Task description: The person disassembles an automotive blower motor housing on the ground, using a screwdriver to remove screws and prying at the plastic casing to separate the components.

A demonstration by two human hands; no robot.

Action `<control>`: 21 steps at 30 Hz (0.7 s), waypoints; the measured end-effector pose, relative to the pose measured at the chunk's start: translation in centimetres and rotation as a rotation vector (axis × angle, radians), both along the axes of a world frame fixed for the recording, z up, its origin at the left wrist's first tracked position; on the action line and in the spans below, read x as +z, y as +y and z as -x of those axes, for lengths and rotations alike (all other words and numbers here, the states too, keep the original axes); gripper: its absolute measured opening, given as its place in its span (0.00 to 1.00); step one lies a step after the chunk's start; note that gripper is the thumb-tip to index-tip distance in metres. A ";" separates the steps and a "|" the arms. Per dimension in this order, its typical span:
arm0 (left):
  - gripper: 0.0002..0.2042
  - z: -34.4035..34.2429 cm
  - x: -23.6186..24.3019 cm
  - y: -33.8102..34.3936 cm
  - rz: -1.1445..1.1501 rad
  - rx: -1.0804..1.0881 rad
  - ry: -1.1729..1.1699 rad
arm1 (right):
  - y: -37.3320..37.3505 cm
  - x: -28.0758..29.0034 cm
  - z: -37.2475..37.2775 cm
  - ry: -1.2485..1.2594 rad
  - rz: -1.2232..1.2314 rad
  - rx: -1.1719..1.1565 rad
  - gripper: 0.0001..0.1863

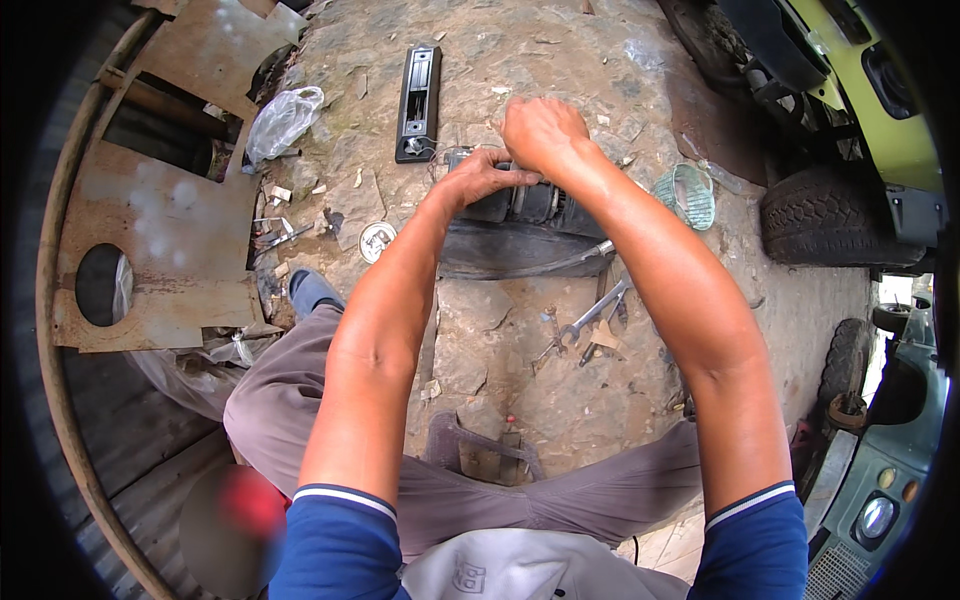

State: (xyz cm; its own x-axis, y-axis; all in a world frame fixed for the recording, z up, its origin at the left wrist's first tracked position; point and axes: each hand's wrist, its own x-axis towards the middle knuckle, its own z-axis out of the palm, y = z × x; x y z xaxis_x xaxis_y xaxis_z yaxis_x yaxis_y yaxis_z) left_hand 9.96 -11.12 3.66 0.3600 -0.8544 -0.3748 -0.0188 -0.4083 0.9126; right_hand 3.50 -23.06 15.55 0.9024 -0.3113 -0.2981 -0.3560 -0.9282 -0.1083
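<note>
A dark cylindrical motor-like part (530, 203) lies on a black rubber sheet (510, 250) on the stone ground. My left hand (478, 176) grips the part's left end from above. My right hand (541, 130) is closed over its far upper end, fingers curled; what the fingers hold is hidden. Both forearms reach forward from the lower edge.
A black elongated housing (418, 88) lies beyond the hands. Spanners (590, 320) lie on the ground near my right forearm. A green mesh cover (686, 195), a round metal disc (376, 240), a plastic bag (283, 120), rusty plates (160, 230) at left, vehicle tyres (815, 215) at right.
</note>
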 end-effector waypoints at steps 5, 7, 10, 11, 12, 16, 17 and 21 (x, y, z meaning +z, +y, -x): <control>0.29 -0.5 -0.9 0.4 0.074 -0.021 0.074 | -0.9 -0.7 -0.1 0.007 -0.094 0.109 0.22; 0.30 -0.4 -1.0 -0.1 0.036 -0.020 0.031 | -1.7 -0.2 -0.4 0.053 -0.179 0.157 0.22; 0.31 -0.7 -1.9 0.2 0.033 -0.018 0.034 | -0.4 1.4 -0.1 0.076 -0.107 0.084 0.27; 0.32 -1.0 -2.2 0.6 0.040 -0.014 0.045 | 0.5 2.4 -0.4 0.146 -0.058 0.025 0.29; 0.31 -0.8 -2.0 0.4 0.029 -0.011 0.026 | 0.8 2.9 -0.4 0.220 -0.007 -0.046 0.32; 0.30 -0.3 -1.1 0.1 0.049 -0.010 0.053 | -0.3 -0.6 -0.1 0.082 -0.128 -0.066 0.32; 0.29 -0.1 -0.9 0.0 0.071 -0.015 0.086 | -0.7 -1.2 0.1 0.073 -0.141 -0.005 0.32; 0.26 -0.6 -1.8 0.2 0.072 0.028 0.119 | -1.1 -0.7 -0.2 0.092 -0.128 0.256 0.32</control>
